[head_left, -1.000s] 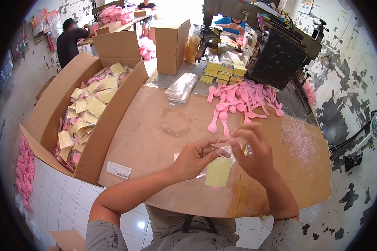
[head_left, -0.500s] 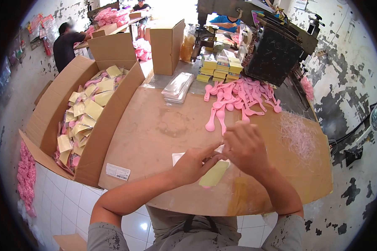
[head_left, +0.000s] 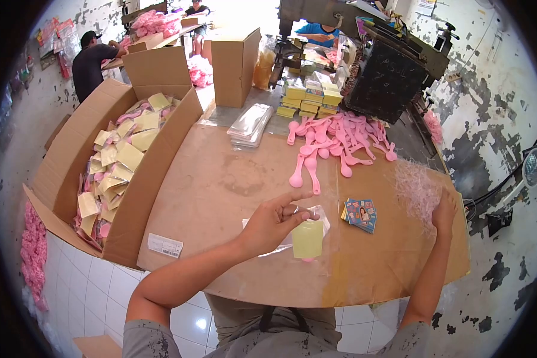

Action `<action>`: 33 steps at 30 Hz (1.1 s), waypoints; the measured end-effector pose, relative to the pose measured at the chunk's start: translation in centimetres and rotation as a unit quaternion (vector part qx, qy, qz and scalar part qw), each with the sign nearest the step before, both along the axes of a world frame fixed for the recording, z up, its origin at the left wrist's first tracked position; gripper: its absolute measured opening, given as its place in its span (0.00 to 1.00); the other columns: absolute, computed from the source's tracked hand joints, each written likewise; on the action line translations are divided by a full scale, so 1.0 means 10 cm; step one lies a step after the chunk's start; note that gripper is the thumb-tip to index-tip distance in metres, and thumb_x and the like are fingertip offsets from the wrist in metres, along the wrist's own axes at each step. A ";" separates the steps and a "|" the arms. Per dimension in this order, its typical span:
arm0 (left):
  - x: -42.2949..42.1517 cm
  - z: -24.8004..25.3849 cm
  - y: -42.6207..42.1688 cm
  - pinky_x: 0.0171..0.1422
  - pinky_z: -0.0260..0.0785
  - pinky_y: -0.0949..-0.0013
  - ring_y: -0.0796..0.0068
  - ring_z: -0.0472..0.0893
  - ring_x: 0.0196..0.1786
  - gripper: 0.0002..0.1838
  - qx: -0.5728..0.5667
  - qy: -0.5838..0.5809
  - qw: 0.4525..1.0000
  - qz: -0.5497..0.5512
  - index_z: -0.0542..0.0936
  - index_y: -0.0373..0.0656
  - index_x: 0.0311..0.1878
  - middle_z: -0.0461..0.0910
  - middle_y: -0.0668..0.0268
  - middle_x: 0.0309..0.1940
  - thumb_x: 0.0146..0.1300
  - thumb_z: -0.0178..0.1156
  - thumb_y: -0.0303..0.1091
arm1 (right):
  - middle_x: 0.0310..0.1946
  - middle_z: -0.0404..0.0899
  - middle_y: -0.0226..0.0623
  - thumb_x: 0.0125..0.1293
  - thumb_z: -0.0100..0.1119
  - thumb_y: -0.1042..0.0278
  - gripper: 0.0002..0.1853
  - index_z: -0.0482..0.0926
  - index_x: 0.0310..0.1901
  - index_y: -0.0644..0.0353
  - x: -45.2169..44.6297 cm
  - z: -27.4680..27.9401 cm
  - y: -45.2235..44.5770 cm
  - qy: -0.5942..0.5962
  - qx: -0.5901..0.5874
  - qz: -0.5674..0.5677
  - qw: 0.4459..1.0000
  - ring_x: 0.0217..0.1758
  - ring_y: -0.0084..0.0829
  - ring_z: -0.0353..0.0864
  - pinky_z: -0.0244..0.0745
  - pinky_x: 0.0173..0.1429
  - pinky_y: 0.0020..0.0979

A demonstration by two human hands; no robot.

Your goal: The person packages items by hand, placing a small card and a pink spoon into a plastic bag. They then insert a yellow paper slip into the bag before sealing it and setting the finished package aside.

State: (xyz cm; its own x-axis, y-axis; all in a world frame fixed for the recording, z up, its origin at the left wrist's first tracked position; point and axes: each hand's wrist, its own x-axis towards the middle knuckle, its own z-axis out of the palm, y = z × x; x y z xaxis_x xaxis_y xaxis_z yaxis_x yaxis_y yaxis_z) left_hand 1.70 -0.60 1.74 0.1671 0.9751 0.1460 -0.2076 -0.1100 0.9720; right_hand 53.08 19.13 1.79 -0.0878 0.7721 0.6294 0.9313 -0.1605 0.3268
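My left hand [head_left: 269, 225] pinches the top of a clear plastic bag [head_left: 323, 213] over the cardboard-covered table. Inside the bag a pale yellow card [head_left: 307, 240] shows, with a bit of pink peeking out beneath it. Far to the right, my right hand [head_left: 444, 212] is at the edge of a heap of thin clear plastic strips [head_left: 416, 190]; its fingers are too unclear to show whether they hold anything. Between my hands lies a small stack of printed picture cards [head_left: 361, 215]. Pink spoons [head_left: 334, 137] are heaped beyond them, two lying nearest my left hand.
An open carton [head_left: 161, 155] of bagged yellow cards and pink pieces stands at left. Flat plastic bags [head_left: 250, 124] are stacked behind, near yellow card bundles [head_left: 307, 95] and a dark machine [head_left: 382, 77]. A label [head_left: 164, 245] lies at front left. Other people sit farther back.
My right hand has left my left hand and swung right to the plastic strips, uncovering the picture cards. My left hand stays at the bag, whose yellow card now hangs straighter.
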 end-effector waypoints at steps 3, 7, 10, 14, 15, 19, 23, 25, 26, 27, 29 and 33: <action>-0.01 -0.01 0.01 0.58 0.78 0.72 0.82 0.85 0.51 0.23 0.000 0.000 1.000 0.004 0.71 0.35 0.75 0.90 0.59 0.47 0.81 0.57 0.30 | 0.65 0.76 0.49 0.64 0.58 0.84 0.29 0.76 0.68 0.60 -0.38 0.38 -0.25 0.175 -0.026 0.123 0.977 0.70 0.50 0.74 0.70 0.72 0.43; -0.04 -0.11 0.07 0.58 0.77 0.73 0.83 0.85 0.50 0.22 -0.003 0.006 1.000 0.028 0.72 0.35 0.74 0.91 0.60 0.46 0.82 0.57 0.32 | 0.57 0.82 0.45 0.68 0.61 0.79 0.23 0.79 0.66 0.60 -1.25 0.53 -0.56 0.368 -0.080 0.292 0.879 0.61 0.40 0.81 0.75 0.66 0.38; -0.03 -0.13 0.08 0.58 0.77 0.74 0.83 0.85 0.49 0.20 0.005 0.012 0.999 0.047 0.75 0.34 0.71 0.91 0.61 0.45 0.82 0.57 0.32 | 0.47 0.85 0.37 0.72 0.66 0.71 0.20 0.80 0.64 0.60 -2.06 0.57 -0.92 0.428 -0.300 0.437 0.732 0.48 0.30 0.84 0.78 0.56 0.34; -0.03 -0.12 0.06 0.58 0.80 0.70 0.77 0.87 0.51 0.19 0.003 0.012 0.999 0.048 0.77 0.33 0.67 0.89 0.57 0.49 0.82 0.58 0.34 | 0.43 0.85 0.34 0.69 0.71 0.70 0.22 0.80 0.63 0.61 -2.80 0.44 -1.24 0.455 -0.411 0.526 0.589 0.45 0.25 0.84 0.79 0.50 0.30; -0.03 -0.12 0.06 0.58 0.81 0.69 0.74 0.87 0.52 0.19 0.000 0.008 0.999 0.047 0.78 0.32 0.66 0.89 0.55 0.50 0.82 0.58 0.35 | 0.44 0.85 0.33 0.69 0.71 0.71 0.22 0.80 0.63 0.62 -2.89 0.37 -1.24 0.489 -0.439 0.506 0.559 0.46 0.23 0.84 0.79 0.50 0.28; -0.07 -0.11 0.08 0.59 0.82 0.68 0.73 0.88 0.52 0.18 -0.001 -0.017 0.999 0.033 0.78 0.32 0.66 0.89 0.56 0.50 0.81 0.59 0.33 | 0.44 0.85 0.31 0.72 0.68 0.76 0.18 0.80 0.61 0.66 -2.95 0.13 -1.06 0.583 -0.488 0.476 0.442 0.49 0.20 0.85 0.79 0.49 0.24; -0.08 -0.13 0.09 0.59 0.82 0.68 0.74 0.88 0.52 0.17 -0.009 0.015 0.999 0.029 0.79 0.31 0.65 0.89 0.58 0.51 0.80 0.60 0.31 | 0.45 0.85 0.30 0.73 0.67 0.77 0.14 0.82 0.58 0.67 -2.87 0.13 -1.04 0.606 -0.474 0.477 0.425 0.48 0.19 0.84 0.80 0.51 0.24; -0.08 -0.14 0.10 0.59 0.82 0.69 0.75 0.88 0.52 0.16 -0.021 0.025 0.999 0.024 0.80 0.31 0.64 0.89 0.59 0.50 0.79 0.60 0.30 | 0.45 0.86 0.31 0.73 0.68 0.77 0.13 0.82 0.56 0.67 -2.84 0.10 -1.03 0.622 -0.469 0.469 0.416 0.47 0.20 0.85 0.81 0.53 0.25; -0.08 -0.13 0.10 0.58 0.83 0.69 0.75 0.88 0.52 0.16 -0.026 0.028 0.999 0.024 0.81 0.31 0.63 0.89 0.59 0.50 0.79 0.61 0.30 | 0.45 0.86 0.31 0.73 0.68 0.77 0.12 0.83 0.55 0.67 -2.84 0.11 -1.04 0.629 -0.471 0.463 0.410 0.48 0.20 0.85 0.81 0.53 0.25; -0.08 -0.13 0.10 0.58 0.83 0.69 0.76 0.88 0.52 0.16 -0.030 0.031 0.999 0.024 0.81 0.31 0.63 0.89 0.59 0.50 0.79 0.61 0.30 | 0.45 0.86 0.31 0.73 0.68 0.77 0.11 0.83 0.54 0.67 -2.84 0.13 -1.06 0.636 -0.472 0.458 0.403 0.48 0.20 0.85 0.81 0.53 0.25; -0.09 -0.14 0.11 0.57 0.83 0.70 0.76 0.88 0.51 0.15 -0.029 0.045 0.998 0.028 0.82 0.32 0.62 0.89 0.60 0.49 0.79 0.62 0.30 | 0.46 0.86 0.31 0.73 0.68 0.77 0.10 0.84 0.53 0.66 -2.82 0.12 -1.05 0.645 -0.472 0.448 0.401 0.48 0.20 0.85 0.81 0.53 0.25; -0.08 -0.16 0.11 0.55 0.83 0.70 0.77 0.87 0.50 0.14 -0.007 0.059 0.998 0.032 0.84 0.32 0.60 0.89 0.61 0.49 0.78 0.63 0.30 | 0.46 0.87 0.31 0.72 0.69 0.76 0.09 0.85 0.51 0.66 -2.77 0.07 -1.00 0.649 -0.473 0.436 0.407 0.49 0.20 0.85 0.81 0.54 0.25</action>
